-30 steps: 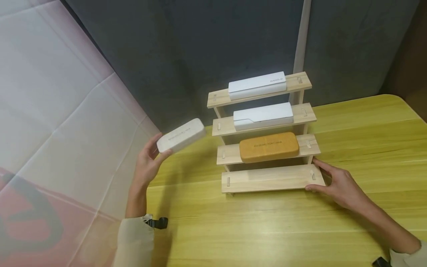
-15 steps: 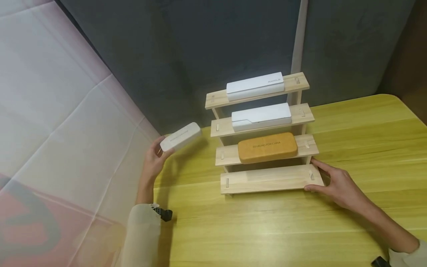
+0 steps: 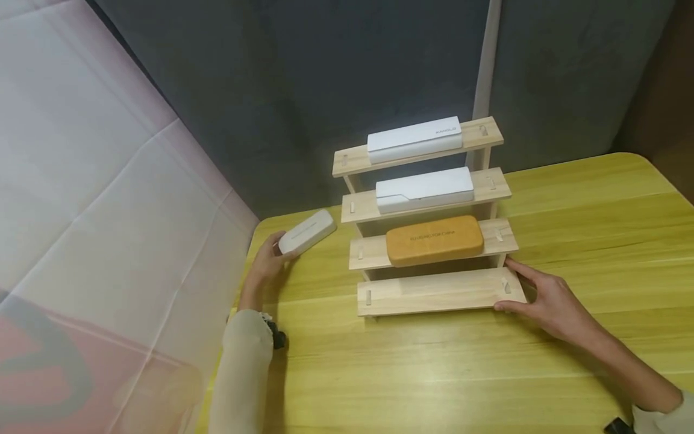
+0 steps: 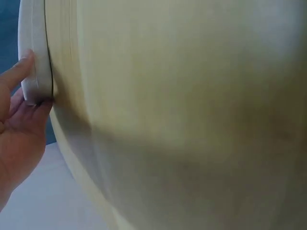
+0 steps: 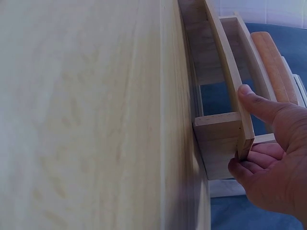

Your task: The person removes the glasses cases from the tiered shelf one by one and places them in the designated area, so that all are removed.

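Note:
My left hand (image 3: 265, 262) pinches one end of an off-white glasses case (image 3: 307, 233) with rounded corners and faint lettering on its lid. In the left wrist view the thumb lies on one side of the glasses case (image 4: 34, 43), its underside right at the tabletop, other fingers around its end. My right hand (image 3: 555, 306) grips the right end of the lowest shelf of a four-step wooden display rack (image 3: 434, 293). Seen from the right wrist, the thumb is on that shelf's front edge (image 5: 230, 72) and the curled fingers are at its end.
On the rack's upper steps lie an orange glasses case (image 3: 435, 241), a white case with a notched flap (image 3: 425, 190) and a white lettered case (image 3: 414, 140). The wood-grain table (image 3: 423, 374) meets a dark curtain (image 3: 325, 78) behind and a pale printed sheet (image 3: 125, 181) on the left.
My left hand has carried the off-white glasses case down and to the right, onto the tabletop left of the rack. My right hand keeps its grip on the rack.

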A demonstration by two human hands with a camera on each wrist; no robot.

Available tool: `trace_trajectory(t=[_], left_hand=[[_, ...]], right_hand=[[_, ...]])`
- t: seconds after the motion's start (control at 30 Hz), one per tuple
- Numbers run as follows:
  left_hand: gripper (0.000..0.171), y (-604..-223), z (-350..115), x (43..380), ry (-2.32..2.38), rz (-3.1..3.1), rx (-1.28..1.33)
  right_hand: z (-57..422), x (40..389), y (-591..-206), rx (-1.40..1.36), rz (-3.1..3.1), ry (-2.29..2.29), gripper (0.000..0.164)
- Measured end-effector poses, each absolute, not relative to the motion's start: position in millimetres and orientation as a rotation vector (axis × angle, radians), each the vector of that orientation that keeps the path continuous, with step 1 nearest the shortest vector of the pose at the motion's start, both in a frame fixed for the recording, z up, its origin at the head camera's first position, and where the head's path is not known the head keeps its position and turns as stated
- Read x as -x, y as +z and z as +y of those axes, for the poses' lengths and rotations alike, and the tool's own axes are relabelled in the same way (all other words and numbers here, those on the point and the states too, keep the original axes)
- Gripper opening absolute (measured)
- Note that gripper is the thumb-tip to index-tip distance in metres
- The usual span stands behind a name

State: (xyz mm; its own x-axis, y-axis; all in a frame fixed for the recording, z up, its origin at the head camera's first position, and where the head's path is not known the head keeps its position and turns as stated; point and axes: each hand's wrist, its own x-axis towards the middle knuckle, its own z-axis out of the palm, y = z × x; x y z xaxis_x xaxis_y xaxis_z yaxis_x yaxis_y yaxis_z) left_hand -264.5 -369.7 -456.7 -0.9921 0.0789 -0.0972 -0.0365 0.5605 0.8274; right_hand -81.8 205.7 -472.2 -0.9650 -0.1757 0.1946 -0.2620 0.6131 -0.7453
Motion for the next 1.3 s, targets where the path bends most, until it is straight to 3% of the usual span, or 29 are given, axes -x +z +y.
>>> trace_trajectory(t=[0.9,1.3], left_hand=[[0.086,-457.1,-370.4,265.9,1.248,2.804,0.048],[0.077,-444.1,-369.2,258.9,1.419,2.799,-0.012]], right_hand=[[204.9,83.0,-473.2,-0.396,-2.727,1.299,0.093],[204.4,82.2,-471.5,-0.379,-2.743,1.287,0.095]])
